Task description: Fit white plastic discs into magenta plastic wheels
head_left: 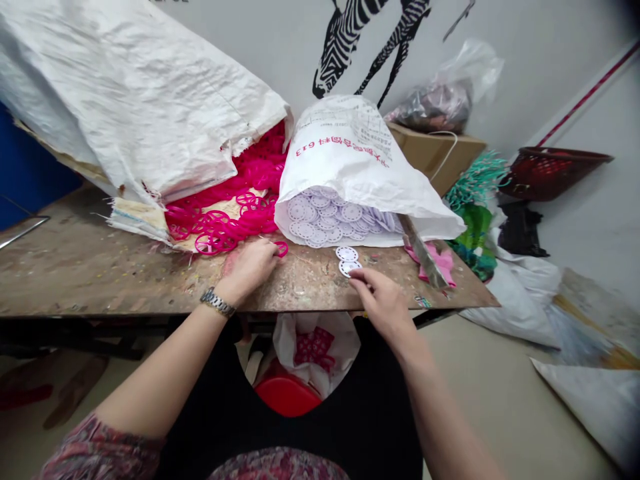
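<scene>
The left hand (253, 267) is over the surface (125, 273), in front of the pile of pink pieces (220, 223). Its grip is closed at the fingertips on one pink ring (282, 249), which projects past the fingers at the right side of the hand. A metal-link watch (218, 302) is on the left wrist.

The right hand (384, 297) is near the front edge of the surface. Its thumb and forefinger are bent close together, and the forefinger meets the near edge of the lower white disc (349, 268). Whether this grip pinches the disc or only touches it cannot be told. The upper white disc (347, 253) lies directly behind the lower one, the two meeting or slightly overlapping. Both are just in front of the mouth of the printed white sack (345, 147), where a mass of white discs (325, 220) is visible.

The pink pieces spill from a larger white sack (150, 100) at left. A long grey strip (425, 253) slants across the right end of the printed sack's mouth, over a pink cloth (443, 265). Behind, a cardboard box (445, 157) bears a clear plastic bag (440, 103). Below the front edge, a red stool (287, 395) is visible.
</scene>
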### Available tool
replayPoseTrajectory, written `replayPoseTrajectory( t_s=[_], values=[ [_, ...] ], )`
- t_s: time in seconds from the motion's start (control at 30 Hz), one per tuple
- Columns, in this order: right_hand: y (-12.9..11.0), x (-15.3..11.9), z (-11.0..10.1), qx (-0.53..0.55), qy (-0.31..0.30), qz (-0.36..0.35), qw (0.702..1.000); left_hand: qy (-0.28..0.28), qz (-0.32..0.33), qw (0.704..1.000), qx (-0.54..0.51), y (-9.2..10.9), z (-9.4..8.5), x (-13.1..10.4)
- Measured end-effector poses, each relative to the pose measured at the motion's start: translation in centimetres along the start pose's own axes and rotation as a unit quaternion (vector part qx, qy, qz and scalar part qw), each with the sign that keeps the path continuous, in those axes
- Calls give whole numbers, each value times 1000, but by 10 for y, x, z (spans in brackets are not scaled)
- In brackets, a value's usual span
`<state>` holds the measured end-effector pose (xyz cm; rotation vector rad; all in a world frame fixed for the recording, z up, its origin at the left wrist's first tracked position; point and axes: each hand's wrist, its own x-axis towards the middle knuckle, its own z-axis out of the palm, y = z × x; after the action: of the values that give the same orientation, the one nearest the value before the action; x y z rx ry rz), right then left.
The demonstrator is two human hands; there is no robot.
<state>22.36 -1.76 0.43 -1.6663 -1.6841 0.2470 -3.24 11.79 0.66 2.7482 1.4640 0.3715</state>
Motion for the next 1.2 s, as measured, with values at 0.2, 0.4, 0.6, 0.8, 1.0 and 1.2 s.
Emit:
replayPoseTrajectory(
  t_s=[0.2,0.4,0.6,0.8,1.0,1.2],
  values=[
    [21,55,10,-233,-27,80,969,135,-2,966,-222,8,1,-25],
    [26,83,23,-329,-69,128,933,64,-131,820,-554,25,5,-45],
    [28,90,28,-293,-76,155,940,46,-195,654,-729,46,2,-58],
    [25,88,25,-209,-40,169,962,29,-206,595,-776,48,13,-59],
    [16,75,23,-9,68,106,992,41,-216,558,-800,50,11,-59],
    [-16,41,21,350,31,161,923,21,-183,598,-780,51,10,-61]
  ],
)
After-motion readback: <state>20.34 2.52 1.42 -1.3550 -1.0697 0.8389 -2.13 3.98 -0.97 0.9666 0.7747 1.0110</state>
